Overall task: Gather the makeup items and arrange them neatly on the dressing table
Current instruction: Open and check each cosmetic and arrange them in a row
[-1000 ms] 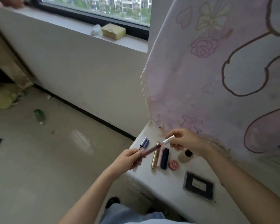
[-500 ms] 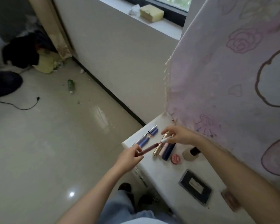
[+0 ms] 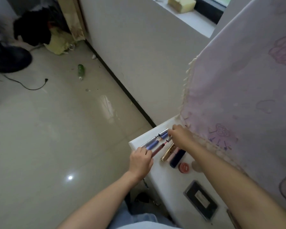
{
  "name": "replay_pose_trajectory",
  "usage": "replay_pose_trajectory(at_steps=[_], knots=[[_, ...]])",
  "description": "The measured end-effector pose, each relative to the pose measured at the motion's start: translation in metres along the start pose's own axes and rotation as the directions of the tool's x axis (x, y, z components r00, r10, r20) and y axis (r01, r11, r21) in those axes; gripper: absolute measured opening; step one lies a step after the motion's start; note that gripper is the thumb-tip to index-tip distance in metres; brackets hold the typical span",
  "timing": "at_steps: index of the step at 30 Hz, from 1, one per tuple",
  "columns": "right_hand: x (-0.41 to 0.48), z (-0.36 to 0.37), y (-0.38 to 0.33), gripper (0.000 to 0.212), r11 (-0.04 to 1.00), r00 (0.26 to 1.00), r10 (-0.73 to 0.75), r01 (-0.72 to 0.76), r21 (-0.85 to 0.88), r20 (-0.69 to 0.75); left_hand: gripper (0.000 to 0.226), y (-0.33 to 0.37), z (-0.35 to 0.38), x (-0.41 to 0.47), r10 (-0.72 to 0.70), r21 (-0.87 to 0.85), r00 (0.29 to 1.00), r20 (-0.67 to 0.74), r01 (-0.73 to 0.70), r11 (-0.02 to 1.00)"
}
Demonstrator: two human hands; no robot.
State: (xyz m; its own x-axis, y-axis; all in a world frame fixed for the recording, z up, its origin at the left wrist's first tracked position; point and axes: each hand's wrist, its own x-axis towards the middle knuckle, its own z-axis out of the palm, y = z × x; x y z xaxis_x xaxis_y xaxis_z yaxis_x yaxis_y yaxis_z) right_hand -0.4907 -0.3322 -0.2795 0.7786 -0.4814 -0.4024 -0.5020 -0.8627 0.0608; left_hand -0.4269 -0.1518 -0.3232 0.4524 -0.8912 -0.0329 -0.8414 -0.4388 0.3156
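**Operator:** Maroon liner (image 3: 158,147): position and grip, please.

**Manual:** It lies low over the front left corner of the dressing table (image 3: 164,181), slanting between the pair of blue tubes (image 3: 153,143) and the gold tube (image 3: 168,152); whether it touches the top cannot be told. The left hand (image 3: 141,160) is curled round its near end; the right hand (image 3: 180,136) has its fingers bunched over the far end, but whether they pinch the liner or only rest there cannot be told.

**Operator:** Step in hand?

**Manual:** By judgement, laying the liner into the row; most items appear placed, with the navy tube (image 3: 177,158), red pot (image 3: 184,167) and black palette (image 3: 201,198) further along the table.

**Operator:** Procedure for a clean placement?

**Manual:** Set it parallel to the blue tubes, just beside them and not across them; bring both ends down level so that neither pivots; align its near end with those of its neighbours, inside the table edge, since the left hand overhangs that edge and a round barrel is likely to roll; release the far end first, steady with the near hand, then let go; avoid brushing the gold tube with the right wrist, which passes close above it.
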Motion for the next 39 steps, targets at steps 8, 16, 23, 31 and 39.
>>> replay_pose_trajectory(at_steps=[8, 16, 23, 31, 39], knots=[[0.008, 0.009, -0.003, 0.034, 1.000, 0.998, -0.015, 0.015, -0.004, -0.054, 0.018, -0.003, 0.016, 0.004, 0.048, 0.047, 0.996, -0.077, -0.044, 0.998], [0.008, 0.013, 0.000, 0.029, 0.997, 0.998, -0.058, 0.056, -0.045, -0.031, 0.017, -0.003, 0.025, 0.004, 0.056, 0.083, 0.991, -0.117, -0.047, 0.995], [0.007, 0.013, 0.001, 0.028, 0.999, 0.999, -0.038, 0.037, -0.038, -0.019, 0.012, -0.005, 0.035, 0.006, 0.124, 0.164, 0.983, -0.137, -0.101, 0.981], [0.007, 0.017, 0.000, 0.028, 0.999, 1.000, -0.022, 0.022, -0.029, 0.005, 0.012, -0.006, 0.039, 0.007, 0.144, 0.221, 0.973, -0.180, -0.102, 0.970], [0.010, 0.019, -0.001, 0.029, 1.000, 1.000, -0.005, 0.006, -0.028, 0.010, 0.010, -0.008, 0.040, 0.007, 0.130, 0.218, 0.971, -0.200, -0.085, 0.972]])
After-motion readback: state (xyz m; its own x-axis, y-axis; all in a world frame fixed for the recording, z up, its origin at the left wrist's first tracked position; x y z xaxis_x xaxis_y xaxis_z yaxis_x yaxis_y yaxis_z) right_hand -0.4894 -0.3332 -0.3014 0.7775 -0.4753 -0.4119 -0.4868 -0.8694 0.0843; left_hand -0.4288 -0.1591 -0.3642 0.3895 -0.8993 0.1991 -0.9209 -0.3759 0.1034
